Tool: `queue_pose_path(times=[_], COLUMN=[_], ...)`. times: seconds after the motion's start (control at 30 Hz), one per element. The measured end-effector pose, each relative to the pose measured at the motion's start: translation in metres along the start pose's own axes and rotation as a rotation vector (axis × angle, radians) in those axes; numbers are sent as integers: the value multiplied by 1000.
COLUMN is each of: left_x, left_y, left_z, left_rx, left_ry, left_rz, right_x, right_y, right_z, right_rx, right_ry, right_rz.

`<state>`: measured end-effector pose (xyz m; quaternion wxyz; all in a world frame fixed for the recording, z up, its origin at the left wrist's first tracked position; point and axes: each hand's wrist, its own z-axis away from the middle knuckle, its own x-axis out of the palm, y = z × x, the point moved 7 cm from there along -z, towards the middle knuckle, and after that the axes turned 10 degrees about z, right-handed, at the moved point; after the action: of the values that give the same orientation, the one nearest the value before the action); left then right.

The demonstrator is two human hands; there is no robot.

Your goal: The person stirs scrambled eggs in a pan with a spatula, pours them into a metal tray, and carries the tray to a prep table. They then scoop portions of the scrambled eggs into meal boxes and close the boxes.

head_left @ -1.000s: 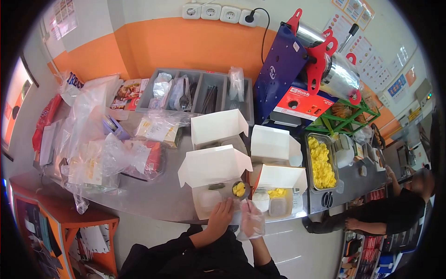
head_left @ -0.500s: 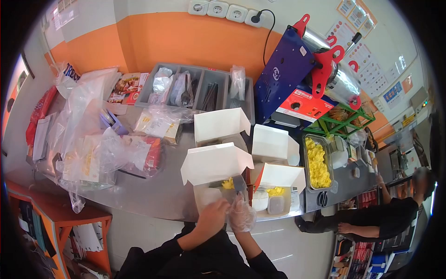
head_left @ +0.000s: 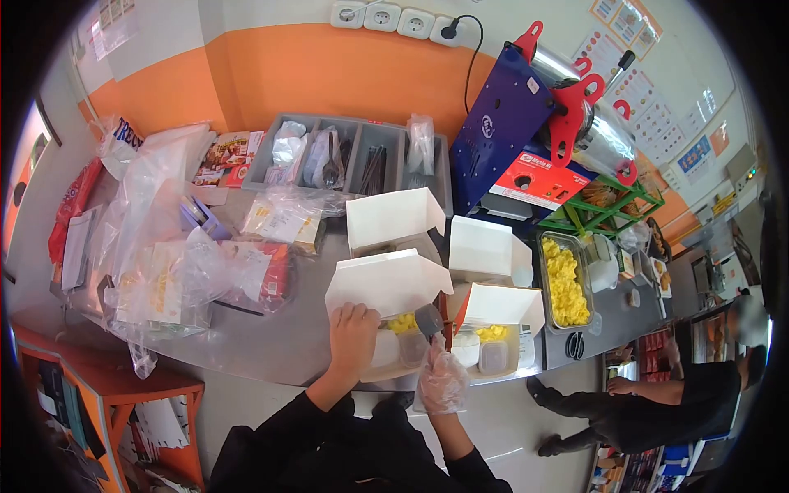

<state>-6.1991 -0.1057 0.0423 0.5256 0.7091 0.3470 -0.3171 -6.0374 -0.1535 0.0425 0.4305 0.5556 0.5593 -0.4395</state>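
My left hand (head_left: 353,338), bare, is closed on the left side of an open white cardboard food box (head_left: 386,281), at the lower corner of its lid. My right hand (head_left: 444,381), in a clear plastic glove, grips a dark grey scoop (head_left: 427,319) raised over that box's right edge. Inside the box are yellow food that looks like scrambled egg (head_left: 403,323), a white wrapped item (head_left: 384,348) and a small clear tub (head_left: 412,348). To the right, a second open box (head_left: 498,306) contains yellow food and a similar tub. The scoop's inside is hidden.
Two more open boxes (head_left: 394,215) (head_left: 486,246) stand behind. Right of them are a clear tray of yellow food (head_left: 565,283), scissors (head_left: 575,346) and a blue sealing machine (head_left: 514,123). Plastic bags (head_left: 156,238) and a grey cutlery organiser (head_left: 349,168) lie left. A person (head_left: 682,403) stands at right.
My left hand moved from over the box's inside to its left side. My right hand lifted the scoop up and right, out of the box. The small tub now shows inside.
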Motion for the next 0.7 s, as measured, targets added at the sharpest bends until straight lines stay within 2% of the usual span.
queue_pose_path(times=[0.07,0.17,0.27,0.33,0.4,0.43,0.47,0.5,0.57,0.6,0.63,0.67,0.7], left_x=[-3,-9,-33,-56,-53,-49,-38,-25,9,26,48,75,103], left_y=[-2,-1,13,28,43,53,72,93,135,160,181,204,226], left_z=[1,8,15,22,35,40,46,55,72,83,85,88,89], left_rx=[-13,13,-18,-41,-27,-14,11,38,36,28,82,135,78], left_ry=[1,82,119,135,-94,-209,-470,-738,-1159,-1371,-1419,-1464,-1479], left_rz=[-14,33,93,140,310,396,655,907,1197,1333,1365,1398,1488], right_x=[-16,2,6,14,10,-10,-29,-53,-80,-73,-66,-64,-40], right_y=[-2,-1,14,43,80,103,127,157,225,262,299,337,359], right_z=[-8,-7,-9,-3,12,13,15,7,-6,-16,-26,-45,-61], right_rx=[-19,-176,-53,162,358,399,439,444,383,524,665,363,247], right_ry=[-76,-40,-82,-169,-63,-23,21,-54,162,130,99,364,388], right_rz=[37,-7,-115,-697,-1310,-1368,-1426,-1227,-1004,-1007,-1015,-545,-371])
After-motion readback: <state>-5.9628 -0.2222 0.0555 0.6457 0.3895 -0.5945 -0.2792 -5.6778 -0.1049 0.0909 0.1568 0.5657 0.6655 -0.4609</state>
